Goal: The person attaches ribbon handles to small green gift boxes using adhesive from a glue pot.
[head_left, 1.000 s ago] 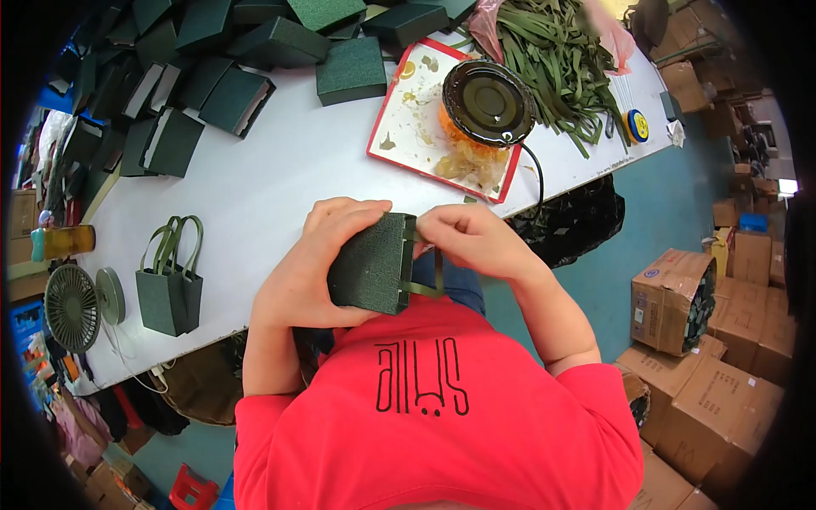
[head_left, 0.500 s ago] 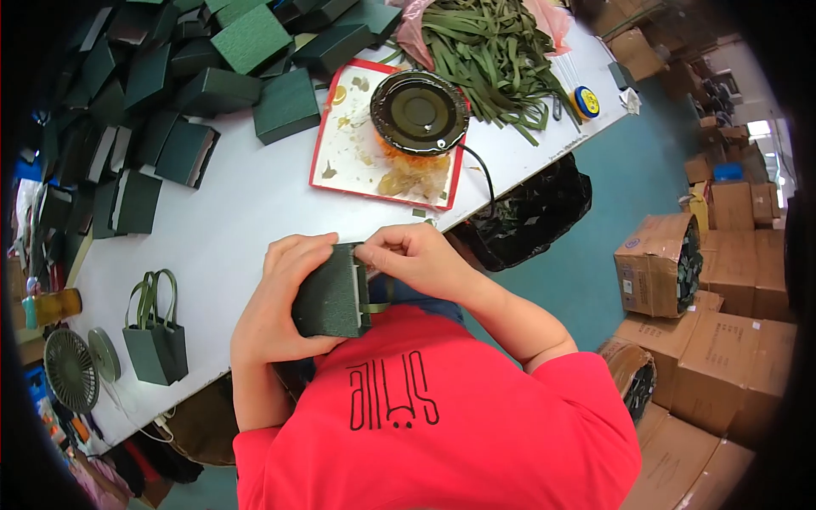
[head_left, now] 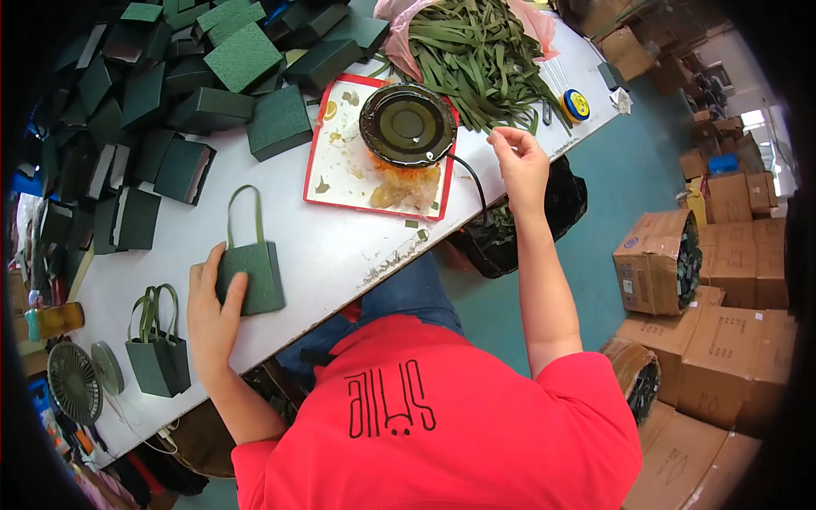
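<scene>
On the white table (head_left: 319, 246) my left hand (head_left: 214, 308) is wrapped round the near side of a dark green box (head_left: 257, 280) with one green strap loop rising from its far edge. My right hand (head_left: 520, 161) is raised over the table's right edge, near the pile of green straps (head_left: 476, 59). Its thumb and index finger are pinched together; whether something small is between them I cannot make out. A round dark pot of liquid (head_left: 408, 126) sits on a red-rimmed white tray (head_left: 314, 183) between the hands.
Many green boxes (head_left: 200, 110) are heaped at the back left. Finished-looking green bags with handles (head_left: 159, 365) and a fan (head_left: 75, 382) stand at the left. A yellow-topped tin (head_left: 575, 105) lies by the straps. Cartons (head_left: 718, 348) are stacked on the right.
The box has moved left from in front of my chest onto the table, its strap loop now upright. My right hand has let go of it and moved up and right.
</scene>
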Demonstrator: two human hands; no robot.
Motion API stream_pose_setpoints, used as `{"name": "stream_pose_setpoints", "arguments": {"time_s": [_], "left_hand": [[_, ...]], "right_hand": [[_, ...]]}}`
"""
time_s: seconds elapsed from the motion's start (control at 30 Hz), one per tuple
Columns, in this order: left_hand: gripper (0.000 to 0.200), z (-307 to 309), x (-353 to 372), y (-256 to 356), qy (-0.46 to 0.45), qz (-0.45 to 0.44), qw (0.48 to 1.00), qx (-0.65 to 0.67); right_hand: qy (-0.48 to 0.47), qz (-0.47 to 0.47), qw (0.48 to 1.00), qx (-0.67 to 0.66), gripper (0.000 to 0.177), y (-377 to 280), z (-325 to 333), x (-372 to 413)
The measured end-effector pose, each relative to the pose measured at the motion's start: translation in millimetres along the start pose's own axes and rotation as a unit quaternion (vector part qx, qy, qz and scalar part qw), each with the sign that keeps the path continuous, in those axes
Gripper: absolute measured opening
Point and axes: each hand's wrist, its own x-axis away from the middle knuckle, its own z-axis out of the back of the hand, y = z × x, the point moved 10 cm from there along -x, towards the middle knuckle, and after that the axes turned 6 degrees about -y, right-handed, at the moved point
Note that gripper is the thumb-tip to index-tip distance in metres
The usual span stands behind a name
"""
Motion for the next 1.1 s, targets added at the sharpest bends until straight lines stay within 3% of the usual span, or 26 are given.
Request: {"name": "stream_pose_setpoints", "arguments": {"time_s": [0.07,0.17,0.3,0.37,0.4,0.47,0.53,0.63,0.7,0.77,0.9,0.93,1.1], "left_hand": [[0.036,1,0,-19,0.036,-0.016,0.997,0.062],[0.027,-15,5,-65,-0.033,0.158,0.968,0.192],[0.015,19,4,-42,0.087,-0.021,0.984,0.151],[0.023,43,15,-11,0.176,-0.145,0.962,0.152],[0.030,48,17,-8,0.172,-0.155,0.961,0.151],[0.031,50,21,30,0.154,-0.210,0.965,0.026],[0.031,33,17,43,0.085,-0.239,0.966,-0.046],[0.027,1,10,55,-0.026,-0.216,0.975,-0.038],[0.049,-15,7,54,-0.068,-0.166,0.980,-0.088],[0.065,-17,4,48,-0.073,-0.130,0.982,-0.115],[0.071,-13,4,48,-0.072,-0.100,0.985,-0.117],[0.072,-14,4,50,-0.073,-0.100,0.983,-0.134],[0.073,-16,8,49,-0.065,-0.097,0.981,-0.157]], "right_hand": [[0.020,0.027,0.998,0.044,0.023,5,0,-17],[0.016,0.041,0.978,0.204,0.027,7,-4,-36],[0.001,0.081,0.935,0.344,0.024,3,-17,-44],[0.003,0.108,0.936,0.336,0.021,-2,-15,-41],[0.003,0.122,0.935,0.332,0.020,-5,-16,-39],[0.002,0.123,0.957,0.264,0.017,-17,-14,-31],[-0.007,0.132,0.975,0.180,0.012,-22,-12,-24],[-0.046,0.185,0.975,0.112,0.015,-70,-12,10],[-0.153,0.233,0.960,-0.003,0.017,-116,-21,49],[-0.198,0.130,0.966,-0.107,0.009,-114,-25,75],[-0.298,-0.048,0.919,-0.256,0.013,-97,-54,104],[-0.283,-0.099,0.908,-0.291,0.014,-86,-62,107],[-0.203,-0.160,0.930,-0.260,0.021,-45,-77,97]]}}
